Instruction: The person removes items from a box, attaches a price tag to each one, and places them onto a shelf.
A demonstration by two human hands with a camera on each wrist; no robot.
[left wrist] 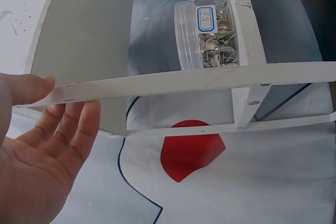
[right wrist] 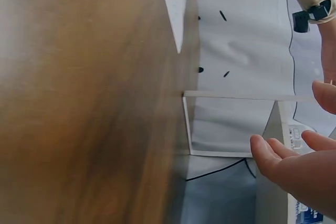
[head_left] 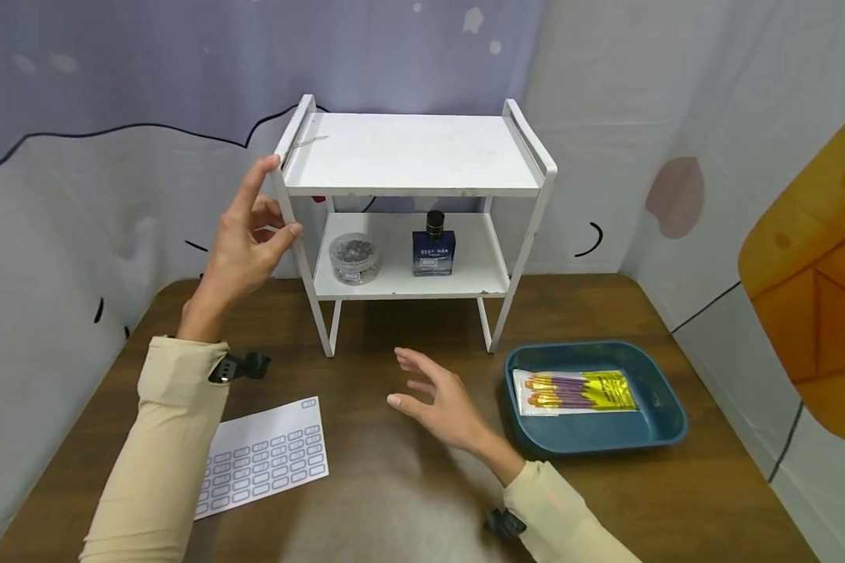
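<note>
A white two-tier shelf rack [head_left: 411,156] stands at the back of the table. My left hand [head_left: 242,231] pinches its left front post near the top; in the left wrist view the thumb lies on one side of the post [left wrist: 157,82] and the fingers on the other. On the lower tier sit a round clear jar [head_left: 354,259] of small silver metal pieces, with a blue-bordered label [left wrist: 206,19], and a dark blue perfume bottle [head_left: 433,249] with a black cap. My right hand [head_left: 440,403] is in front of the rack, holding nothing, its fingers loosely spread.
A blue tray [head_left: 598,438] at the right holds a packet of brushes [head_left: 573,392] with purple handles. At the left lies a white sheet of blue-bordered labels [head_left: 271,453]. Patterned cloth [head_left: 148,211] hangs behind the brown table [head_left: 387,500].
</note>
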